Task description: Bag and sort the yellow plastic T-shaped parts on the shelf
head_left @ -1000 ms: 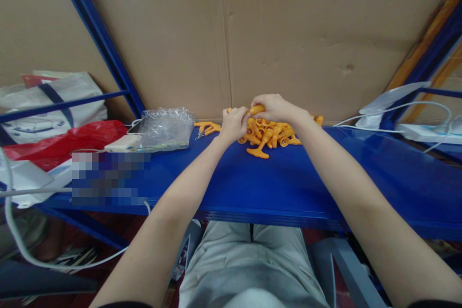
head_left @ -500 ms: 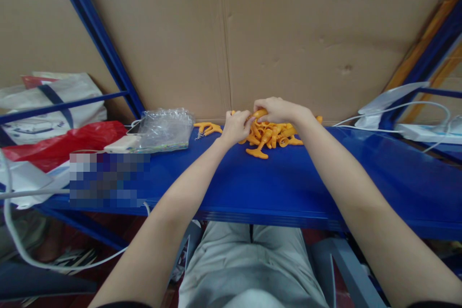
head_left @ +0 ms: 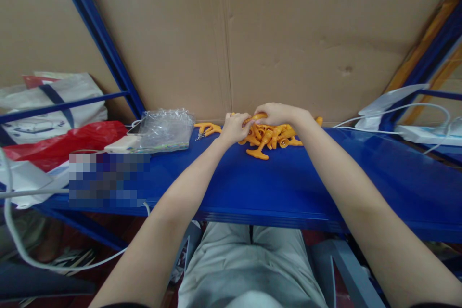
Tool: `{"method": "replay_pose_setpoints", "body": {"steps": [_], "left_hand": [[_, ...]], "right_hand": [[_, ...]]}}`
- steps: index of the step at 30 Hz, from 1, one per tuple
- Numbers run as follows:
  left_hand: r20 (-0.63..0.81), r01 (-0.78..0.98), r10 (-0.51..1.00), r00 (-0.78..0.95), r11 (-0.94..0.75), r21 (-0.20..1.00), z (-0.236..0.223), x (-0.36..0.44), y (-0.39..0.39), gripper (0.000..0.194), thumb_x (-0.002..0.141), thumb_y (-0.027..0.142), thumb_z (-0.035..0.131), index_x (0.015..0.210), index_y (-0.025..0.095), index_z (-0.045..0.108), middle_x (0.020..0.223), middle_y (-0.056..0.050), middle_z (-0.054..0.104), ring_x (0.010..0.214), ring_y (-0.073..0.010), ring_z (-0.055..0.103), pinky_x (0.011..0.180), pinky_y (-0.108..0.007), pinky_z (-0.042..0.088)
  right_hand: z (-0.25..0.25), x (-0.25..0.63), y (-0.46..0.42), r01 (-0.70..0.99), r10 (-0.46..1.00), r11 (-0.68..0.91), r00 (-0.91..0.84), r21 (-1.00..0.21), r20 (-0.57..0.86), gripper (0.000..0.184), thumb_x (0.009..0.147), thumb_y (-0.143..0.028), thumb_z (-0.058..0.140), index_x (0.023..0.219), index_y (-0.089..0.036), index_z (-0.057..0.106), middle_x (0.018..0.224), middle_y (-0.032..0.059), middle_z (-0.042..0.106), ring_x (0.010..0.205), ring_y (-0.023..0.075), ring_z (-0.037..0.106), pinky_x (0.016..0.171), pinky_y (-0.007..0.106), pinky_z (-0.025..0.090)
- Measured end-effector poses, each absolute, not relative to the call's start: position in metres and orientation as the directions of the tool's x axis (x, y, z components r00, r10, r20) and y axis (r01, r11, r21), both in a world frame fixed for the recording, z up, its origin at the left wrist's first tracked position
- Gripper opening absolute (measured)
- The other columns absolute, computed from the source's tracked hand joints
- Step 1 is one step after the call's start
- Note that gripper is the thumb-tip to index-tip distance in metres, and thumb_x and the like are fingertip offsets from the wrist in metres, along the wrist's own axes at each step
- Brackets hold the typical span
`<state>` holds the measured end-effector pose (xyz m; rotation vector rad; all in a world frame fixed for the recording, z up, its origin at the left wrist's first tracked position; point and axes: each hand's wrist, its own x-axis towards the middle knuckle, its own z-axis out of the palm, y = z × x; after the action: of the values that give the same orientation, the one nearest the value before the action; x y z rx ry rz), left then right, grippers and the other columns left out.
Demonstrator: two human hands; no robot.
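Blue shelf (head_left: 267, 183); left hand (head_left: 235, 127) and right hand (head_left: 275, 114) both closed around orange plastic pieces (head_left: 258, 117).

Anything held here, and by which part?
An orange handle, by one end in the right hand; the left hand's hold, seemingly on the same piece, is mostly hidden.

Brown cardboard wall (head_left: 288, 33), blue metal shelf (head_left: 267, 192)

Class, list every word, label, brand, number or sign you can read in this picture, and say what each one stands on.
No text can be read.
Pale bag: printed markings, too blurred to read.
Orange pieces: no lettering can be made out.
Pixelated patch: any text is hidden.
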<state>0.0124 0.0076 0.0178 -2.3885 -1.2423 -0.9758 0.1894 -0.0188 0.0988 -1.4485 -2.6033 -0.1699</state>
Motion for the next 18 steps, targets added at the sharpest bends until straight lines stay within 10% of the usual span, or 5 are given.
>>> {"method": "replay_pose_setpoints", "body": {"steps": [5,18], "left_hand": [[0.673,0.809,0.572,0.469,-0.583,-0.068,0.017,0.012,0.002,0.021,0.097,0.031,0.047,0.091,0.02,0.064,0.093,-0.011,0.075,0.096,-0.03,0.066,0.09,-0.045,0.036],[0.7,0.904,0.683,0.206,-0.407,0.131,0.011,-0.017,0.018,0.019,0.099,0.024,0.047,0.107,0.024,0.065,0.112,-0.012,0.071,0.114,-0.0298,0.061,0.107,-0.051,0.03]], "right_hand": [[0.098,0.191,-0.018,0.844,0.831,0.535,-0.534,0.037,0.158,0.031,0.085,-0.023,0.062,0.113,-0.017,0.071,0.11,0.011,0.075,0.093,0.0222,0.065,0.077,0.03,0.044],[0.108,0.257,0.007,0.963,0.92,0.249,-0.202,-0.102,0.337,0.031,0.076,-0.035,0.075,0.101,-0.018,0.075,0.096,0.0099,0.075,0.087,0.0242,0.068,0.073,0.032,0.05]]}}
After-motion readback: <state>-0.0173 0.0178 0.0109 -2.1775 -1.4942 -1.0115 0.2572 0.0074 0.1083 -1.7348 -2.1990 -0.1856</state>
